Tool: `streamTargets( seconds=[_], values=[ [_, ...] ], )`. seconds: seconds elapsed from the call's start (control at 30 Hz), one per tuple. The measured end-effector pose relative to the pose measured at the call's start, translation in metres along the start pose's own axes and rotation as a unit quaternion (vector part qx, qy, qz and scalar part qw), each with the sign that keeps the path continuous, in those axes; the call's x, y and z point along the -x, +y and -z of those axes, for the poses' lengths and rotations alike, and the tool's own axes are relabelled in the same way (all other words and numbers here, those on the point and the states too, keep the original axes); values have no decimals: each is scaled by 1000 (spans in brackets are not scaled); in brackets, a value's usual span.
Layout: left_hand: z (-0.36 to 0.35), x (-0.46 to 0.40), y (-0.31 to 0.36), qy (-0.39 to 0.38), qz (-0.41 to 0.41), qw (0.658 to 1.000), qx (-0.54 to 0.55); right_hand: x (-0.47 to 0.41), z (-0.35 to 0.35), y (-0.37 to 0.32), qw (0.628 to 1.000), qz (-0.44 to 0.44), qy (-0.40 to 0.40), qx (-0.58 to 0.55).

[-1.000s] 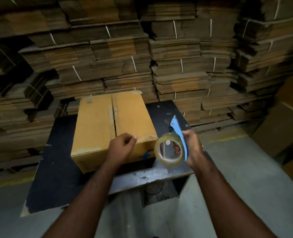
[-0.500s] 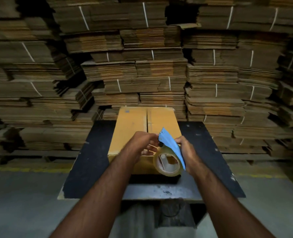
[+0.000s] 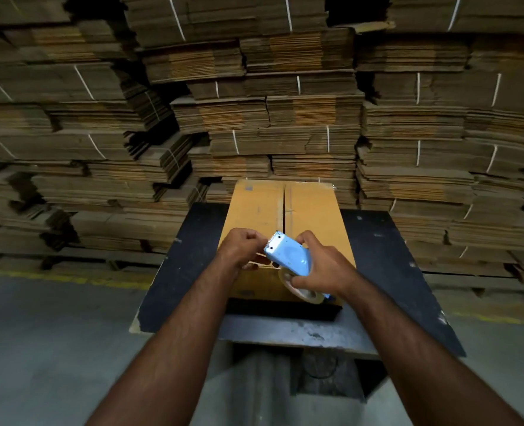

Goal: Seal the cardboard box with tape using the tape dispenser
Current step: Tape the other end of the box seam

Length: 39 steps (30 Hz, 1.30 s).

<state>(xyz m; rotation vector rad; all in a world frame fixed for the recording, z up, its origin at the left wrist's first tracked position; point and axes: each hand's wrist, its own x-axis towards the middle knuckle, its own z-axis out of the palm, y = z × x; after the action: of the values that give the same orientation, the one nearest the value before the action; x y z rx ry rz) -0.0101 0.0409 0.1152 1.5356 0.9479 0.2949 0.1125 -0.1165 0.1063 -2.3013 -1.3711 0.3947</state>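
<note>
A cardboard box [image 3: 282, 222] sits on a dark table [image 3: 190, 265], its top flaps closed. Above its near edge, the right hand [image 3: 322, 265] grips a blue tape dispenser [image 3: 288, 256] with its roll of tape [image 3: 303, 292]. The left hand [image 3: 242, 249] is curled, pinching at the dispenser's toothed end. Stacks of flat cardboard [image 3: 254, 103] rise behind.

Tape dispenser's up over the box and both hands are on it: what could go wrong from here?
1. The left hand has its fingertips right at the serrated blade of the tape dispenser; a slip could nick them.
2. The cardboard box has its centre seam open and neither hand steadies it, so it may slide on the table when tape is pressed down.
3. The right hand also wraps the roll, which may stop it turning.
</note>
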Motion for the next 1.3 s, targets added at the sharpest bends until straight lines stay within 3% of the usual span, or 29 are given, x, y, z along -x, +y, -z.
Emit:
streamTargets(
  seconds=[0.13, 0.3, 0.53, 0.67, 0.9, 1.17, 1.3],
  values=[
    [14, -3, -13, 75, -38, 996, -30, -15, 1, -5, 996, 68, 1, 59],
    [39, -4, -43, 137, -8, 988, 78, -37, 1, -5, 981, 148, -19, 127],
    [80, -25, -89, 201, 84, 974, 62, -73, -19, 1, 974, 173, -62, 134],
    [93, -46, -108, 225, 92, 967, 78, -95, -22, -1, 972, 156, -77, 157],
    [104, -88, -127, 213, 107, 967, 90, -129, -33, -18, 962, 122, -111, 216],
    [111, -122, -143, 141, 130, 979, 68, -161, -46, -32, 944, 76, -161, 278],
    [106, -130, -164, 107, 158, 975, 113, -169, -54, -41, 933, 80, -173, 304]
  ],
)
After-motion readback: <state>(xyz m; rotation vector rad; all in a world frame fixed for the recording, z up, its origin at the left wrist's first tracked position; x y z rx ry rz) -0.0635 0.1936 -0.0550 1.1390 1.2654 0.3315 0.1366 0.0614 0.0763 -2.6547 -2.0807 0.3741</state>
